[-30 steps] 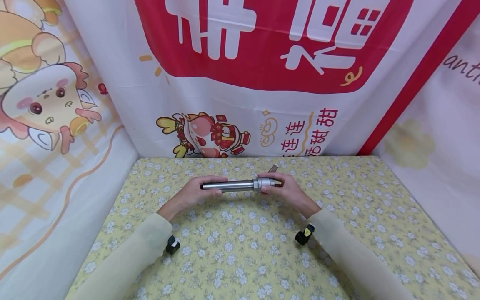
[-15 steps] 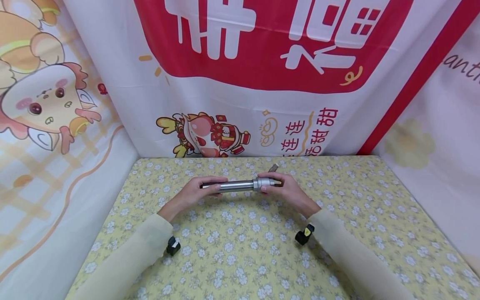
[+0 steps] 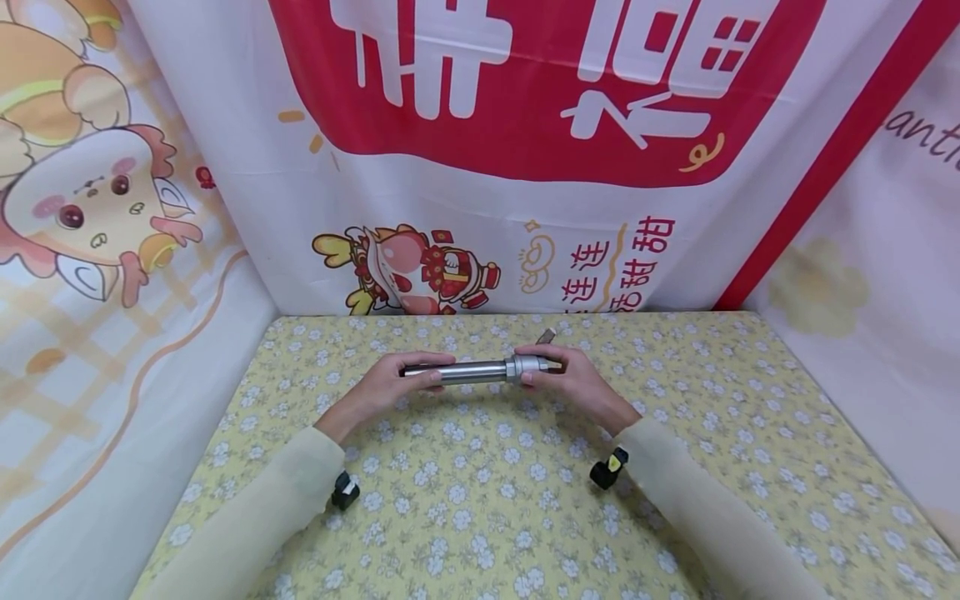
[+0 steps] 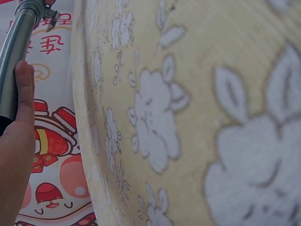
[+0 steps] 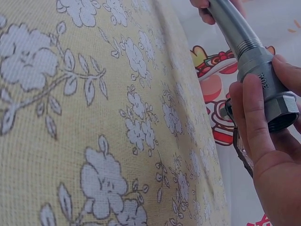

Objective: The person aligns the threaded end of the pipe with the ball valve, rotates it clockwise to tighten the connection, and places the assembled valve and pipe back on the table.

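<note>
A straight steel pipe [image 3: 474, 372] is held level above the table, one end toward each hand. My left hand [image 3: 384, 385] grips its left end, fingers along the far side and thumb on the near side. Joined to the pipe's right end is a steel ball valve [image 3: 527, 365], with a bit of screw thread [image 5: 249, 45] showing at the joint. My right hand [image 3: 576, 379] holds the valve body between thumb and fingers. The valve's lever handle [image 3: 547, 336] sticks out on the far side. The right wrist view shows "304" on the body and its open hexagonal end [image 5: 282, 109].
A yellow flowered cloth [image 3: 480, 517] covers the table. Behind it hangs a white and red printed curtain [image 3: 480, 167], with printed fabric walls at the left [image 3: 187, 350] and right [image 3: 847, 267]. Small black cameras [image 3: 346, 490] sit at both wrists.
My left thumb has shifted slightly up onto the near side of the pipe. The pipe, the ball valve and my right hand look almost unmoved.
</note>
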Available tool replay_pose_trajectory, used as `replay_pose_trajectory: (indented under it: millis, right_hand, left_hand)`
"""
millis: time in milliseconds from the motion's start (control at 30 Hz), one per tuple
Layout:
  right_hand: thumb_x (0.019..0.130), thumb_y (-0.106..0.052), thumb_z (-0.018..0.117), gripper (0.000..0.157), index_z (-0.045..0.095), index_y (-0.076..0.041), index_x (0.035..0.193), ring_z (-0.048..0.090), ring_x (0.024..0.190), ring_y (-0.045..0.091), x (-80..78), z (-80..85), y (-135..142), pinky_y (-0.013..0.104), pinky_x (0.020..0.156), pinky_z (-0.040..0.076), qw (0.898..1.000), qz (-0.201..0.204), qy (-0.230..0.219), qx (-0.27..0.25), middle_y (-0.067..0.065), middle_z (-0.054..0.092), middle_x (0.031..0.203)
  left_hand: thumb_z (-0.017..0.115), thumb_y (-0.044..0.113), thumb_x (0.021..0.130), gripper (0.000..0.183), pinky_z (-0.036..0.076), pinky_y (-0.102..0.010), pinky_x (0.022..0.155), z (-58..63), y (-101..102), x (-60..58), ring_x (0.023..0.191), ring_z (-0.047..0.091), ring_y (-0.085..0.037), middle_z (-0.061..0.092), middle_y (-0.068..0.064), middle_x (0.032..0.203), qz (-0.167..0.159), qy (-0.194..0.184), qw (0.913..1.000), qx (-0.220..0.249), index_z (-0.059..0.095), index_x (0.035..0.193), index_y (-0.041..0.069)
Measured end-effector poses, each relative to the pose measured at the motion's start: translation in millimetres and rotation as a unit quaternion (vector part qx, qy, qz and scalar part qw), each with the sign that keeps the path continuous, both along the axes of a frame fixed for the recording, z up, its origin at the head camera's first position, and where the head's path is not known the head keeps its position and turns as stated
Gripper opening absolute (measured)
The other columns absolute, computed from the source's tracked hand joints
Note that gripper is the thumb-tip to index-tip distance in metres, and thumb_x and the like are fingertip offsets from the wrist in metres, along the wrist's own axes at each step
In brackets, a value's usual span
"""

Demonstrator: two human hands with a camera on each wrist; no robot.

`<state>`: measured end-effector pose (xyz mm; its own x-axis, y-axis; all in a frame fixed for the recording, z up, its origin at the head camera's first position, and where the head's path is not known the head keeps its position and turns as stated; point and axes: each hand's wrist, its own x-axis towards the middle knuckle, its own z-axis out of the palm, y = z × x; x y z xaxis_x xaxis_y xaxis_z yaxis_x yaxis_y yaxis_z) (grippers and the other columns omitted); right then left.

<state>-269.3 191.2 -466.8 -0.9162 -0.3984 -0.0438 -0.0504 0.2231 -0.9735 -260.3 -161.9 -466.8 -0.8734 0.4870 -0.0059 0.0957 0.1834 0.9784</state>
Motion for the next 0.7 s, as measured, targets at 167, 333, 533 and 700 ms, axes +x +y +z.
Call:
replay_pose_trajectory:
  millis: [167,333,533,700]
  right_hand:
    - [0.101,-0.027,0.082,0.05,0.069,-0.017,0.148,0.074,0.113,0.024,-0.5,-1.3,0.6,0.048,0.103,0.063,1.0,0.003,0.002,0.001,0.015,0.06,0.146]
    - [0.101,-0.025,0.082,0.054,0.066,-0.012,0.15,0.074,0.113,0.024,-0.6,-0.4,0.6,0.049,0.103,0.062,1.0,0.004,-0.005,-0.003,0.015,0.06,0.146]
    - [0.101,-0.023,0.082,0.055,0.065,-0.009,0.151,0.074,0.112,0.024,0.0,1.0,0.8,0.051,0.104,0.062,1.0,0.005,-0.008,-0.006,0.016,0.06,0.146]
    - [0.101,-0.024,0.082,0.053,0.066,-0.01,0.151,0.074,0.112,0.023,0.7,0.9,0.3,0.052,0.104,0.061,1.0,0.006,-0.006,-0.002,0.015,0.061,0.147]
  left_hand:
    - [0.069,0.028,0.11,0.04,0.055,-0.061,0.111,-0.3,-0.3,0.0,0.123,0.073,-0.044,0.063,-0.015,0.155,0.003,0.007,0.9999,-0.013,0.07,0.148,0.016]
    - [0.071,0.029,0.109,0.04,0.055,-0.058,0.111,0.9,-0.2,0.5,0.12,0.075,-0.035,0.063,-0.013,0.154,0.007,0.011,0.9997,-0.019,0.07,0.148,0.017]
    - [0.073,0.028,0.107,0.04,0.058,-0.048,0.108,-0.1,-0.1,0.8,0.12,0.074,-0.029,0.063,-0.01,0.156,0.009,0.018,0.9995,-0.024,0.072,0.146,0.018]
    - [0.076,0.029,0.106,0.041,0.058,-0.031,0.1,-0.4,0.2,1.9,0.125,0.07,-0.028,0.062,-0.008,0.158,0.014,0.031,0.9988,-0.035,0.073,0.145,0.019]
